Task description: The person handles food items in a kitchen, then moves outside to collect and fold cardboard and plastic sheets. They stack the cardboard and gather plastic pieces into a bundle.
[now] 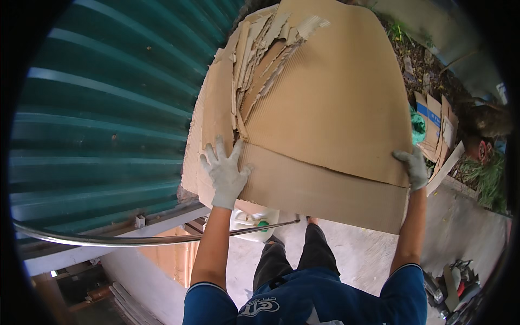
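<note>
A large brown cardboard sheet (336,97) lies in front of me on top of more cardboard, with a fold or overlapping strip along its near edge. Torn, ragged cardboard layers (254,70) show at its left side. My left hand (225,170), in a pale work glove, rests with fingers spread on the cardboard near its left front. At the right edge, my gloved right hand (414,167) grips the sheet, its thumb on top and the other fingers partly hidden at the side.
A green corrugated metal wall (103,119) stands at the left. A thin metal rod (135,240) crosses below it. A white plastic container with a green cap (262,225) sits on the concrete floor (357,254). Cardboard scraps (433,124) and plants (482,181) lie at the right.
</note>
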`<state>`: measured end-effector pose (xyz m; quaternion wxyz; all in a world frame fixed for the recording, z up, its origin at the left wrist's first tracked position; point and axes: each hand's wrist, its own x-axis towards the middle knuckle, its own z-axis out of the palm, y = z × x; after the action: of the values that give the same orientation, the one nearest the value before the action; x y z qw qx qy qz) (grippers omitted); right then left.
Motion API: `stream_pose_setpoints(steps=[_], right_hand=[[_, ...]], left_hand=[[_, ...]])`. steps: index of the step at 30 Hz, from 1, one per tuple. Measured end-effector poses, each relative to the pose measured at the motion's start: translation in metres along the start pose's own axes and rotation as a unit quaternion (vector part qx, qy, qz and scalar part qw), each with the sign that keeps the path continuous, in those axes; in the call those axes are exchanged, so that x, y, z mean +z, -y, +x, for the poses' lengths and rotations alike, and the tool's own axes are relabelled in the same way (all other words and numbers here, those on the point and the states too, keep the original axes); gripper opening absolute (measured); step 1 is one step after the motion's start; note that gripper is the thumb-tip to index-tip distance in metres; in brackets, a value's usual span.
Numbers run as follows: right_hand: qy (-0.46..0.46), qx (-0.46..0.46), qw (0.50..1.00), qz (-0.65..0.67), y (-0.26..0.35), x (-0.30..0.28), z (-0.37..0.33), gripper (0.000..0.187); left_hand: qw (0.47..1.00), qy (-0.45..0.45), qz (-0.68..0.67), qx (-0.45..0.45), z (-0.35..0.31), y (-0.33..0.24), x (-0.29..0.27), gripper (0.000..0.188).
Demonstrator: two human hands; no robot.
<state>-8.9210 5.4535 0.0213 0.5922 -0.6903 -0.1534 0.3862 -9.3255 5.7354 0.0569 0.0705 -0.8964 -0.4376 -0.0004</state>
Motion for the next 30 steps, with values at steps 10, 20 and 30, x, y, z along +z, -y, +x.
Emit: stream_pose_setpoints(steps=[10, 20, 30], right_hand=[[-0.044, -0.109, 0.990, -0.075, 0.150, -0.060, -0.105, 0.048], [-0.047, -0.129, 0.985, -0.106, 0.196, -0.065, -0.158, 0.037], [-0.038, -0.173, 0.975, -0.131, 0.251, -0.015, -0.290, 0.042]], left_hand=[[0.981, 0.151, -0.040, -0.113, 0.024, 0.030, 0.048, 0.074], [0.982, 0.109, -0.146, -0.046, -0.014, 0.007, 0.032, 0.060], [0.895, 0.124, -0.362, 0.228, -0.153, -0.070, -0.002, 0.117]])
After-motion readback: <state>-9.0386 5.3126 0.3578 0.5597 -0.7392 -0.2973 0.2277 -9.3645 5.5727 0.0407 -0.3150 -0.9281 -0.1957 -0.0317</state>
